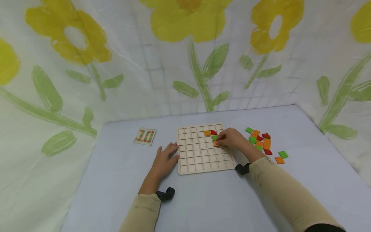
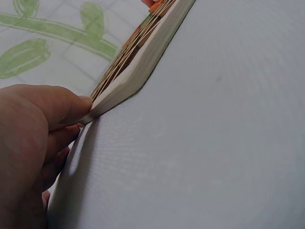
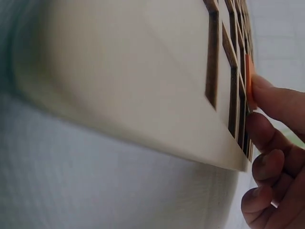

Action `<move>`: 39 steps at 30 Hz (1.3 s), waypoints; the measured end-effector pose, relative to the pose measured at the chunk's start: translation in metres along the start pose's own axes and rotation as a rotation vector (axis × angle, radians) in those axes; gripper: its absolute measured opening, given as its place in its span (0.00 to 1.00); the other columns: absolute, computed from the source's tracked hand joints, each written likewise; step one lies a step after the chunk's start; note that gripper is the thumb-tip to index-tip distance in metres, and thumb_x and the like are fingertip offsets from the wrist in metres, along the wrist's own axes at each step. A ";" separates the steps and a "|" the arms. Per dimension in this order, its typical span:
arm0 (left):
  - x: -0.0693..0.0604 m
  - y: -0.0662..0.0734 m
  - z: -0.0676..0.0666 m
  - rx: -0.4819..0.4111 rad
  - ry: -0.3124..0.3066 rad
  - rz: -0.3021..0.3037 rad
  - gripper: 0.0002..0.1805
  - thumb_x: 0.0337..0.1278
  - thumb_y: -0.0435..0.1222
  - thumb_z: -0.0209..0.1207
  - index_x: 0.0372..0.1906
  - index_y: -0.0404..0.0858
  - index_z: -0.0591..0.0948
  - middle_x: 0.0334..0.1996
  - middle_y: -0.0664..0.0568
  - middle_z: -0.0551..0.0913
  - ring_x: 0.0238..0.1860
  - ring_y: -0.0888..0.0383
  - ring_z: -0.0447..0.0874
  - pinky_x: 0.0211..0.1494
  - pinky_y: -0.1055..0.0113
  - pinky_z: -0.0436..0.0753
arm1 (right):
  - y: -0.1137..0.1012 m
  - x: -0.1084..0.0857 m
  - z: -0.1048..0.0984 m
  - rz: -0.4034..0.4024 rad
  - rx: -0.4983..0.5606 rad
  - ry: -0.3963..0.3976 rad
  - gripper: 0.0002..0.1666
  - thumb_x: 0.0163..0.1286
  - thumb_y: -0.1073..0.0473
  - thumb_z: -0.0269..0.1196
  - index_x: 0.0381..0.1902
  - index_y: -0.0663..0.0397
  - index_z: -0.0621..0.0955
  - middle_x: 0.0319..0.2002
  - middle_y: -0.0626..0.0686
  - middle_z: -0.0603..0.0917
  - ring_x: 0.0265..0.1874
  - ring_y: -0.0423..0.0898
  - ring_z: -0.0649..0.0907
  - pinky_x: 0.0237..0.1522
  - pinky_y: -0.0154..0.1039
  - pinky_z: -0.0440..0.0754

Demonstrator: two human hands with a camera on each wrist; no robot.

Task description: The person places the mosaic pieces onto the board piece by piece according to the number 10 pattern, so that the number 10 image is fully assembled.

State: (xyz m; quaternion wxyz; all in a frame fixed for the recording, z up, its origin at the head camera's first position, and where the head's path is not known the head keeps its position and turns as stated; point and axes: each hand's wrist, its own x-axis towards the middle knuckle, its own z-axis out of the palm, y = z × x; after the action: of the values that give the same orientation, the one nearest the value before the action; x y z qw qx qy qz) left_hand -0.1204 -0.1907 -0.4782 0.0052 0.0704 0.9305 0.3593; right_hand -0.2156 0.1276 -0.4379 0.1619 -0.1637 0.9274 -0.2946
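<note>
From afar, I am pinching an orange tile (image 3: 249, 83) with the right hand (image 1: 232, 138) at the gridded board (image 1: 191, 158) while the left hand (image 1: 164, 161), fingers spread, is touching the board's left edge.

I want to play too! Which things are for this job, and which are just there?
For the job:
- board
- orange tile in the right hand
- placed tiles
- loose tiles
- card, probably

Just there:
- flowery curtain
- table
- wrist cameras
</note>
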 end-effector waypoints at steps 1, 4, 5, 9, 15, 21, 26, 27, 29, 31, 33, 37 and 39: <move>0.001 0.001 0.000 0.002 0.001 0.003 0.26 0.67 0.44 0.59 0.68 0.43 0.74 0.71 0.58 0.69 0.75 0.55 0.60 0.81 0.49 0.39 | 0.000 0.000 -0.001 0.005 0.005 0.003 0.07 0.66 0.51 0.68 0.36 0.45 0.88 0.38 0.47 0.88 0.39 0.46 0.80 0.43 0.42 0.81; 0.003 0.001 0.000 0.009 0.003 0.007 0.26 0.66 0.43 0.59 0.68 0.42 0.74 0.71 0.57 0.70 0.75 0.55 0.60 0.81 0.49 0.39 | -0.001 -0.001 -0.002 0.012 0.022 0.007 0.06 0.66 0.51 0.68 0.34 0.46 0.88 0.37 0.48 0.87 0.37 0.46 0.80 0.41 0.42 0.80; 0.003 0.001 0.000 0.011 0.003 0.006 0.26 0.66 0.43 0.59 0.68 0.42 0.74 0.71 0.58 0.70 0.75 0.55 0.60 0.82 0.50 0.39 | -0.001 0.000 -0.002 0.010 0.022 0.007 0.06 0.66 0.51 0.68 0.33 0.46 0.88 0.36 0.48 0.87 0.37 0.46 0.79 0.41 0.42 0.80; 0.002 -0.001 0.001 0.007 -0.005 -0.009 0.26 0.67 0.43 0.59 0.68 0.42 0.74 0.71 0.58 0.69 0.75 0.55 0.60 0.82 0.51 0.39 | -0.001 0.001 0.001 0.007 0.006 -0.001 0.07 0.66 0.51 0.68 0.35 0.47 0.88 0.37 0.48 0.88 0.38 0.46 0.80 0.44 0.43 0.81; 0.002 -0.001 0.003 -0.005 -0.016 -0.011 0.26 0.67 0.43 0.58 0.68 0.42 0.74 0.71 0.58 0.69 0.76 0.55 0.59 0.82 0.50 0.38 | -0.002 -0.004 0.004 0.013 -0.062 -0.017 0.10 0.68 0.53 0.66 0.42 0.47 0.89 0.45 0.51 0.88 0.49 0.50 0.82 0.54 0.49 0.81; 0.001 -0.003 0.002 0.007 -0.014 -0.021 0.27 0.67 0.43 0.58 0.68 0.43 0.73 0.71 0.59 0.69 0.76 0.56 0.58 0.82 0.52 0.38 | 0.009 -0.015 -0.001 -0.012 -0.065 0.068 0.11 0.69 0.55 0.64 0.46 0.48 0.89 0.48 0.53 0.87 0.50 0.53 0.82 0.53 0.51 0.81; 0.003 -0.002 0.000 0.009 -0.015 0.003 0.27 0.67 0.43 0.58 0.69 0.42 0.73 0.72 0.57 0.68 0.76 0.55 0.58 0.82 0.50 0.38 | 0.035 -0.026 -0.027 0.095 -0.083 0.230 0.15 0.71 0.57 0.61 0.51 0.54 0.85 0.44 0.57 0.84 0.40 0.52 0.79 0.39 0.44 0.79; 0.003 -0.002 -0.001 0.011 -0.018 -0.002 0.27 0.68 0.44 0.58 0.69 0.43 0.73 0.72 0.58 0.68 0.76 0.56 0.58 0.82 0.51 0.38 | 0.040 -0.028 -0.033 0.127 -0.102 0.245 0.17 0.71 0.56 0.60 0.54 0.57 0.84 0.45 0.59 0.83 0.39 0.52 0.78 0.38 0.44 0.79; 0.004 -0.001 -0.001 0.015 -0.020 -0.010 0.27 0.68 0.44 0.58 0.69 0.43 0.73 0.72 0.59 0.68 0.76 0.56 0.58 0.82 0.52 0.37 | 0.051 -0.031 -0.042 0.219 -0.135 0.255 0.22 0.72 0.53 0.59 0.58 0.59 0.81 0.49 0.63 0.81 0.38 0.53 0.78 0.34 0.42 0.78; 0.003 0.000 -0.001 0.016 -0.022 -0.018 0.27 0.68 0.44 0.58 0.69 0.44 0.73 0.72 0.59 0.68 0.76 0.57 0.57 0.82 0.53 0.37 | 0.058 -0.035 -0.049 0.304 -0.174 0.230 0.28 0.72 0.49 0.59 0.62 0.61 0.77 0.54 0.66 0.79 0.38 0.54 0.78 0.31 0.41 0.78; 0.003 0.000 -0.001 0.013 -0.019 -0.017 0.27 0.67 0.44 0.58 0.69 0.43 0.73 0.72 0.59 0.68 0.76 0.56 0.58 0.82 0.52 0.37 | 0.063 -0.036 -0.052 0.374 -0.202 0.193 0.30 0.72 0.48 0.59 0.64 0.62 0.75 0.59 0.68 0.77 0.38 0.53 0.79 0.28 0.39 0.78; 0.002 0.001 0.000 0.007 -0.004 -0.013 0.27 0.67 0.43 0.59 0.68 0.42 0.73 0.71 0.58 0.69 0.76 0.54 0.59 0.82 0.50 0.38 | 0.066 -0.034 -0.054 0.373 -0.200 0.172 0.25 0.70 0.50 0.61 0.58 0.60 0.80 0.56 0.66 0.79 0.33 0.52 0.79 0.24 0.38 0.77; 0.002 0.001 0.001 0.001 0.002 -0.010 0.27 0.66 0.42 0.59 0.68 0.42 0.74 0.71 0.57 0.69 0.76 0.54 0.59 0.81 0.50 0.39 | 0.066 -0.031 -0.054 0.344 -0.163 0.178 0.21 0.68 0.52 0.63 0.54 0.59 0.81 0.52 0.65 0.81 0.32 0.51 0.79 0.25 0.38 0.77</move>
State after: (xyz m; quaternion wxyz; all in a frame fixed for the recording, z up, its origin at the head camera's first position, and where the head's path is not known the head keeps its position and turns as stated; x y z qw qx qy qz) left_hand -0.1218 -0.1893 -0.4786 0.0059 0.0653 0.9311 0.3587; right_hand -0.2232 0.2175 -0.4299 0.1136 0.0111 0.9732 -0.1997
